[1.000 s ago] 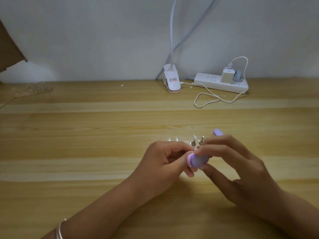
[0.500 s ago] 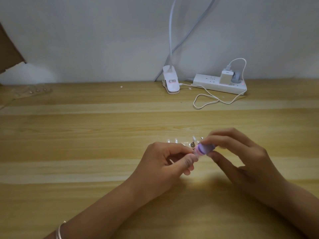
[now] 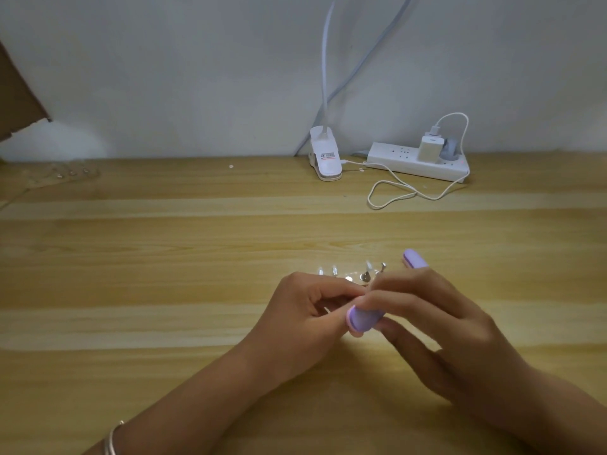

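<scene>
We're holding purple tool (image 3: 363, 320) in right hand (image 3: 440, 326) grip, left hand (image 3: 302, 313) pinching tip; shaft hidden. Wood desk (image 3: 164, 257), white wall (image 3: 197, 77).

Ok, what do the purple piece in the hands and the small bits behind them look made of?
The purple piece: probably plastic, smooth, matte, one even colour, rounded edges. The small bits: likely metal, silvery with bright glints; too small to be sure.

Left hand (image 3: 305, 310) fingers curled, right hand (image 3: 437, 326) fingers pinching, fingertips touching, forearms angled inward
</scene>
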`<state>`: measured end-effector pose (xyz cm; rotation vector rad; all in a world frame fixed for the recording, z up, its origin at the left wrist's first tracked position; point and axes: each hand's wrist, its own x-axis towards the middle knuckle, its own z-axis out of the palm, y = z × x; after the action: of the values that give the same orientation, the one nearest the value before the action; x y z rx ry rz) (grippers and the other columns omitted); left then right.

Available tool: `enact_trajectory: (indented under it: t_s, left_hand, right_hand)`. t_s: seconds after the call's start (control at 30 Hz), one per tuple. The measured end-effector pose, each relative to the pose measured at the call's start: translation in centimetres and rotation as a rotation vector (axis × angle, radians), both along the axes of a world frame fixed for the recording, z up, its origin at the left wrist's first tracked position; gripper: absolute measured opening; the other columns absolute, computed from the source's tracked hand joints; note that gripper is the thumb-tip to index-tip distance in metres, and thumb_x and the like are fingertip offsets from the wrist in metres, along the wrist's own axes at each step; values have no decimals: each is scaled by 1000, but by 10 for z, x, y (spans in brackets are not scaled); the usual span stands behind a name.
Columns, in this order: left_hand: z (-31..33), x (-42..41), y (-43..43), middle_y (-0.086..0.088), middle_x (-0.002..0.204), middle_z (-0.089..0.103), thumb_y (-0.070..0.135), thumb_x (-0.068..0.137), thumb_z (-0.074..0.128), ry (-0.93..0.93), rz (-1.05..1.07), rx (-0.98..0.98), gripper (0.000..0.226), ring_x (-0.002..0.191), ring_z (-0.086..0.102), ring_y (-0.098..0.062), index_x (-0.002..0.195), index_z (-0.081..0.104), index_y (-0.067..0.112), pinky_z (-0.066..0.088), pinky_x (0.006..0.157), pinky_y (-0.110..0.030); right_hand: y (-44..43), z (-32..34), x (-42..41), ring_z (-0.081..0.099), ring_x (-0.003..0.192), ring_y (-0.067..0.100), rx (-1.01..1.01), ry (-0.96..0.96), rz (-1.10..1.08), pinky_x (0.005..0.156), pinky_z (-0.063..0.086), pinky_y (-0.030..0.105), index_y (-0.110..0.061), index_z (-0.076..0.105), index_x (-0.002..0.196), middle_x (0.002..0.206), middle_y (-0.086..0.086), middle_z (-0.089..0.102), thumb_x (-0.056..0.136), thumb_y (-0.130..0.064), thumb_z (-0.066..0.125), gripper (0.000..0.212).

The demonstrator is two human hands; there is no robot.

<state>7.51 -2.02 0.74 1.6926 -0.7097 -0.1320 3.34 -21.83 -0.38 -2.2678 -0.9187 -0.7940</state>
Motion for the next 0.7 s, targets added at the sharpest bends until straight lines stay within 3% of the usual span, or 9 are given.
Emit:
enact_trajectory:
  t_s: [0.1,0.2,0.4,0.53,0.63,0.7]
  left_hand:
    - [2,-1,-1,-12,71,71,7,92,65,62,-7,-51,12,63,68,-18,92,76,1,46,56,-12]
    - [3,-2,-2,-14,71,72,3,92,63,109,-3,-82,13,62,70,-21,87,73,-2,46,55,-11]
    - [5,-1,0,-8,72,73,14,90,63,122,7,-78,15,66,72,-22,86,72,3,46,49,-24]
    - [3,-1,0,-12,74,73,6,94,62,100,-14,-73,14,66,71,-23,90,72,-1,46,55,-11]
    - [3,-1,0,-9,74,73,12,93,60,87,-35,-86,16,66,70,-18,92,74,4,47,57,-10]
    - [3,-1,-1,-10,75,73,14,93,60,83,-38,-92,18,65,70,-18,93,74,3,47,57,-10]
  right_hand:
    - [-11,6,6,64,105,16,2,-1,-63,101,49,34,-2,71,112,111,7,65,96,-10,58,22]
    - [-17,9,11,63,99,13,26,7,-113,89,52,28,-1,70,110,107,6,64,95,-11,57,22]
    - [-11,4,10,60,98,9,74,-13,-159,88,48,18,0,69,109,107,3,63,94,-9,61,20]
    - [1,3,5,61,100,11,142,6,-151,92,48,21,-2,68,109,107,3,63,93,-7,61,18]
    - [11,0,-1,63,107,16,101,-24,-88,104,44,27,-4,68,112,111,4,64,95,-7,57,20]
    - [5,3,1,64,106,16,87,-28,-75,103,47,29,-3,68,113,110,6,65,95,-7,58,21]
